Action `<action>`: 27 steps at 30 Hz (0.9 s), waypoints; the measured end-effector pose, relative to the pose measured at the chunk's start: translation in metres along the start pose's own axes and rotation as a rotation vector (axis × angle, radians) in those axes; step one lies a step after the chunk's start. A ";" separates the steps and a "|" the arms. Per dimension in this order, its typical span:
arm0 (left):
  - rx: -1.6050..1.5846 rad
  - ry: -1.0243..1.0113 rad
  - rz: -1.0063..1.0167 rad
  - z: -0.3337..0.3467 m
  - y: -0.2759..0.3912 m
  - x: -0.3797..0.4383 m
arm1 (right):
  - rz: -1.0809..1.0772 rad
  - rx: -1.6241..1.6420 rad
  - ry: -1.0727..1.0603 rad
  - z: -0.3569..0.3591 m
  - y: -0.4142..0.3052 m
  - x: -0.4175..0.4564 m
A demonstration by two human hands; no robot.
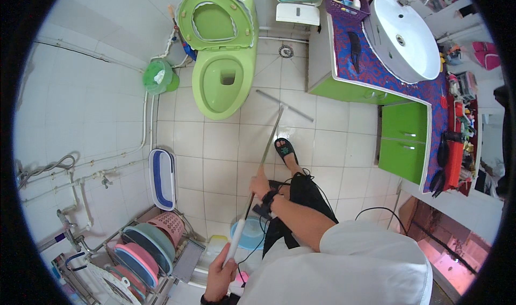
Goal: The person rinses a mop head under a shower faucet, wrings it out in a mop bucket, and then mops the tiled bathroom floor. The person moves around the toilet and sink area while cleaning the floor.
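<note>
A long-handled floor squeegee (pixel 269 141) slants from my body to the tiled floor. Its thin grey blade (pixel 298 114) lies on the tiles between the toilet and the vanity cabinet. Around the white grip at the upper end of the pole, my left hand (pixel 221 273) is closed. Farther down, my right hand (pixel 261 185) is wrapped around the metal pole, with a black band on the wrist. A foot in a black sandal (pixel 285 152) stands just right of the pole. The green toilet (pixel 222 81) has its lid and seat raised, left of the blade.
The green vanity cabinet (pixel 403 143) with a white basin (pixel 407 39) borders the right. A floor drain (pixel 286 51) lies behind the blade. Left are a green bin (pixel 155 77), a folded tub (pixel 163 180) and a rack of washbasins (pixel 151 240). A blue basin (pixel 252 233) sits near my legs.
</note>
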State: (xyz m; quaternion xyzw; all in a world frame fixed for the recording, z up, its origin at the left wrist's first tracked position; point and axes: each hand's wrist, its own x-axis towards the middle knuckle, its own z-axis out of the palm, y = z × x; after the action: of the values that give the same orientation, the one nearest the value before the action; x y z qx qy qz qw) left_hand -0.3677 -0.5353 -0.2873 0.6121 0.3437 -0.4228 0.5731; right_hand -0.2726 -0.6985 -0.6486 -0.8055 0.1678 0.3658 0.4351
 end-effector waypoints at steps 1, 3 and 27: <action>-0.028 0.023 -0.084 0.010 0.010 0.012 | -0.113 -0.096 0.030 0.005 0.023 0.033; -0.076 0.004 -0.029 0.046 0.039 0.052 | -0.256 0.042 0.162 -0.003 0.069 0.105; 0.181 -0.018 0.224 0.133 0.202 0.144 | 0.129 0.934 0.256 -0.260 -0.051 0.167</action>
State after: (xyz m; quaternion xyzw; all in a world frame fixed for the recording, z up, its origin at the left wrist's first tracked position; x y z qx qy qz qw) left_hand -0.1429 -0.6980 -0.3338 0.6921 0.2284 -0.3910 0.5621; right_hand -0.0147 -0.8761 -0.6498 -0.5506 0.4159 0.1755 0.7022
